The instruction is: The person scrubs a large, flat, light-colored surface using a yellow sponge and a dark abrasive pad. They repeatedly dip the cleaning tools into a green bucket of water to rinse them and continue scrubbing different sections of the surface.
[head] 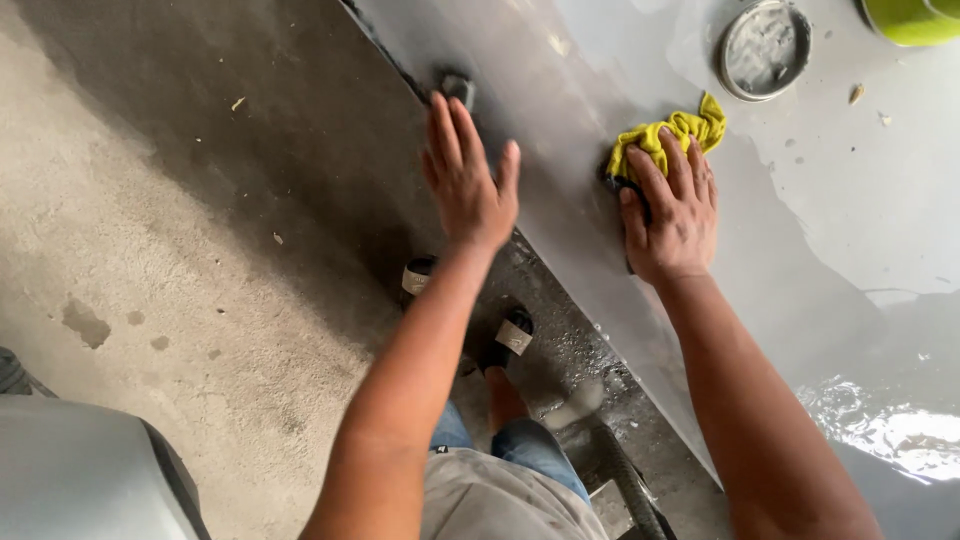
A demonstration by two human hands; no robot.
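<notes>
My right hand presses flat on a wet grey panel, with a yellow cloth and a dark pad under its fingers. My left hand is spread open near the panel's left edge, fingers pointing at a small dark block on that edge. It holds nothing. Water pools on the panel at the lower right.
A round metal tin sits on the panel at the top, with a lime-green container in the corner. Bare concrete floor lies to the left. My sandalled feet stand below the panel edge. Another grey body part is at lower left.
</notes>
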